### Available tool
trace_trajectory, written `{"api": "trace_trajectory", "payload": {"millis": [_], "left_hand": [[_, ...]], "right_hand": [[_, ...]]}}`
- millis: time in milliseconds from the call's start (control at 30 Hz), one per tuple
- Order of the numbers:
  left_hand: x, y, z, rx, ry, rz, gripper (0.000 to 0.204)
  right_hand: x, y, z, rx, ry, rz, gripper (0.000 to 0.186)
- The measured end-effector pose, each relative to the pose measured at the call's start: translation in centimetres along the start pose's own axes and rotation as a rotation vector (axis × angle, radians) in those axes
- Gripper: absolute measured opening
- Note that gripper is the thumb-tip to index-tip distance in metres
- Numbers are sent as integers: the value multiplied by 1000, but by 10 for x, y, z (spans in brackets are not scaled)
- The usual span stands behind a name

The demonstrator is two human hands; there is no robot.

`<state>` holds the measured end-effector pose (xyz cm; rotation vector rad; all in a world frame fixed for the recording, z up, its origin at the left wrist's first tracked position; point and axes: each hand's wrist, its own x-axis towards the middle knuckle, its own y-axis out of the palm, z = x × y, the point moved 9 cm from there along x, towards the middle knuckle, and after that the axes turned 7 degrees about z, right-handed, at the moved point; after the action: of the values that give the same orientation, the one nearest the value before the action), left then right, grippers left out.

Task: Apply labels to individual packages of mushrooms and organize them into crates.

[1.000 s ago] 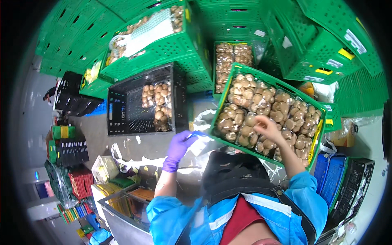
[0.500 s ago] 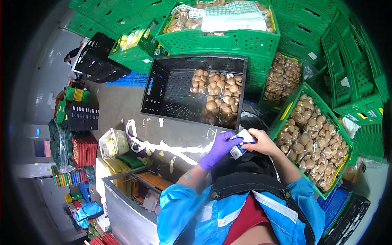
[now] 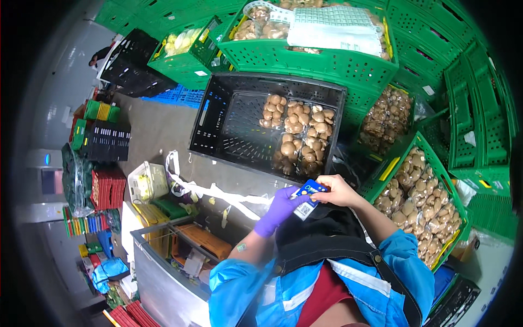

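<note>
In front of my body, both hands hold a small blue and white printed label [image 3: 311,188], whose white part hangs down with a code on it. My left hand [image 3: 279,211], in a purple glove, pinches its left side. My bare right hand [image 3: 339,192] grips the upper right side, fingers closed. Just beyond stands a black crate [image 3: 234,150] with several clear packs of brown mushrooms [image 3: 297,117] in its right half. To the right of my hands, a tilted green crate [image 3: 463,226] is filled with packed mushrooms [image 3: 422,201].
A green crate [image 3: 305,57] of mushrooms, topped by label sheets [image 3: 335,27], stands at the back. Stacked green crates [image 3: 479,120] rise on the right. White strips [image 3: 234,199] lie on the floor left of my hands, near a metal bin [image 3: 158,272].
The label has turned, so its blue printed face now shows more. Both hands have shifted slightly left and lower, still holding it. The view has tilted a little.
</note>
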<state>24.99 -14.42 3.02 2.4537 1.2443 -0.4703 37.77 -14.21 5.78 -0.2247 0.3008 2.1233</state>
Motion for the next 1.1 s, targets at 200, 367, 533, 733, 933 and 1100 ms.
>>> {"api": "trace_trajectory", "payload": {"millis": [200, 367, 533, 733, 933, 1100], "left_hand": [[-27, -44, -6, -28, -127, -109, 25], [-23, -132, -13, 11, -11, -210, 27], [17, -202, -35, -16, 183, -177, 28], [39, -261, 6, -349, -4, -194, 30], [57, -282, 18, -307, -100, -128, 23], [75, -282, 16, -294, -162, -61, 25]], "right_hand": [[59, -85, 10, -23, -72, -265, 13], [151, -165, -11, 105, -33, -405, 34], [291, -188, -95, -511, 65, -445, 58], [404, -154, -105, -541, 188, -401, 47], [429, -154, -76, -1075, 366, -490, 75], [430, -128, -72, -1018, 228, -386, 68]]}}
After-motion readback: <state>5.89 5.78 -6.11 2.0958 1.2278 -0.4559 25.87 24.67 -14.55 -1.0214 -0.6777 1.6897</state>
